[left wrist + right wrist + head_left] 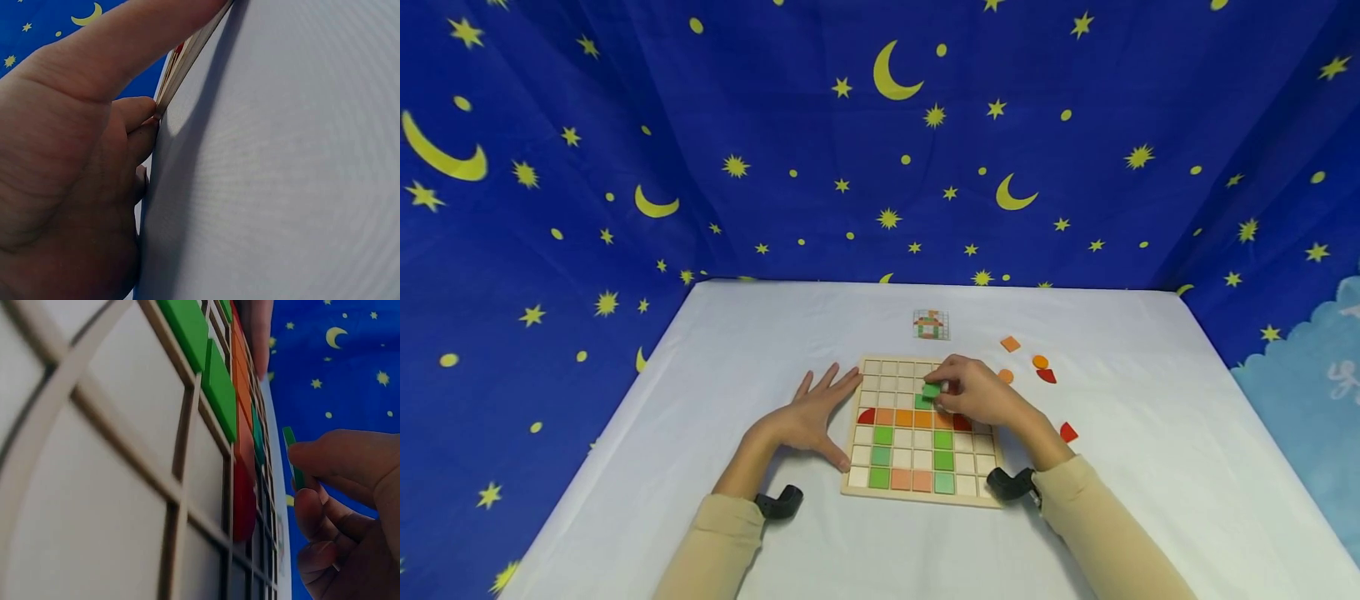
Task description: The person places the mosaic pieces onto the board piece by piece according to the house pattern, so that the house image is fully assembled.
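Note:
A wooden grid board lies on the white table, partly filled with coloured tiles. My right hand pinches a green square tile between thumb and fingers over its upper part. The right wrist view shows this green tile held on edge, raised off the grid. Just below it in the head view, another green tile sits in a cell. My left hand is spread along the board's left edge, thumb near the lower corner and fingertips at the upper side.
A small pattern card lies behind the board. Loose pieces lie to the right: an orange square, an orange circle, red quarter-rounds. A blue star-print cloth hangs around the table.

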`<state>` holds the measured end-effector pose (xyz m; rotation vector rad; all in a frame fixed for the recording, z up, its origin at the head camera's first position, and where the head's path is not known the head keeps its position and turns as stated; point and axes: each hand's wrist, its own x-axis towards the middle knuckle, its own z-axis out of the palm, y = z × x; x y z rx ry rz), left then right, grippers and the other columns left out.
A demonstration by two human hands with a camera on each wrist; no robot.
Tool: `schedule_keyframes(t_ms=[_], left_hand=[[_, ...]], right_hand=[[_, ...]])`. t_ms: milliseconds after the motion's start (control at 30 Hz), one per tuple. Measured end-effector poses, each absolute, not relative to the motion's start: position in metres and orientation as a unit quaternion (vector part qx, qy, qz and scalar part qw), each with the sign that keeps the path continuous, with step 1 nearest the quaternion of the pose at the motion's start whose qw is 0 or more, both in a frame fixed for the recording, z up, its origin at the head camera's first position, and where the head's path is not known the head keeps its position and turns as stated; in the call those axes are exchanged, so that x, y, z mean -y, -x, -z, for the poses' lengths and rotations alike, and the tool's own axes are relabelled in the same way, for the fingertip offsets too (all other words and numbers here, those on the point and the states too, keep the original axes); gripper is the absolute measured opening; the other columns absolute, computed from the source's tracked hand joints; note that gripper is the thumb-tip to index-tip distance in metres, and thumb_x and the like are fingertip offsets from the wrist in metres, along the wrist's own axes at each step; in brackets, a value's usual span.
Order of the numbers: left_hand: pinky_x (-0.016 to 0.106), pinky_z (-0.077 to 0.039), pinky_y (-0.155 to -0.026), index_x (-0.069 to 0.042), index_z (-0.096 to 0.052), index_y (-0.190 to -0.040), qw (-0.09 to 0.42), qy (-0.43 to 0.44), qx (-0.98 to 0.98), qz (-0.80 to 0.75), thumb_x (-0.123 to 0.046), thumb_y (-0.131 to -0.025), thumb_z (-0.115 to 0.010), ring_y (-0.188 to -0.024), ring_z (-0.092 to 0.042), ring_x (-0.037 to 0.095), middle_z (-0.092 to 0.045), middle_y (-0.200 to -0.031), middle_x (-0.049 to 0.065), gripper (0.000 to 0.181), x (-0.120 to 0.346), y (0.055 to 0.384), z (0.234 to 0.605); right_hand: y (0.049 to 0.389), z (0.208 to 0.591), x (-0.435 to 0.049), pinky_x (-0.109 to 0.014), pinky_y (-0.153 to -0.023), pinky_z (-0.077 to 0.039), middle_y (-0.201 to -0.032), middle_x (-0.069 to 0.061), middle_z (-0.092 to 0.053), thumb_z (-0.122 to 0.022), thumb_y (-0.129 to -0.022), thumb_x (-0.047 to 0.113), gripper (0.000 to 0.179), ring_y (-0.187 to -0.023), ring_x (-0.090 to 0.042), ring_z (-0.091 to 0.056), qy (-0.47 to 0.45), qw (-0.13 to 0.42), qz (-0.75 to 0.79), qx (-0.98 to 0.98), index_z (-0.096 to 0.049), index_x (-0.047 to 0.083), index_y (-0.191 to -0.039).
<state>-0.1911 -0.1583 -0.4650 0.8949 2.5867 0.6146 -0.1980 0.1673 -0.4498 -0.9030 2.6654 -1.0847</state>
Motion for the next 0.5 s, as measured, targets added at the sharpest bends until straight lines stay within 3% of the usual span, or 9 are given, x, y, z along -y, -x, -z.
schedule_keyframes(t_ms=[500], left_hand=[[0.052, 0.010, -0.113, -0.018, -0.012, -0.156, 0.166, -0.315, -0.911, -0.210, -0.072, -0.045, -0.081, -0.145, 0.008, 0.026, -0.005, -0.161, -0.001, 0.141, 0.158, 0.191, 0.466]], right_hand=[[0.201, 0.451, -0.141, -0.028, -0.070, -0.048, -0.106, 0.003, -0.062, -0.069, -0.087, 0.014, 0.031, -0.080, -0.010, -0.053, 0.333, 0.049, 0.304, -0.891, -0.070, 0.010, -0.118]])
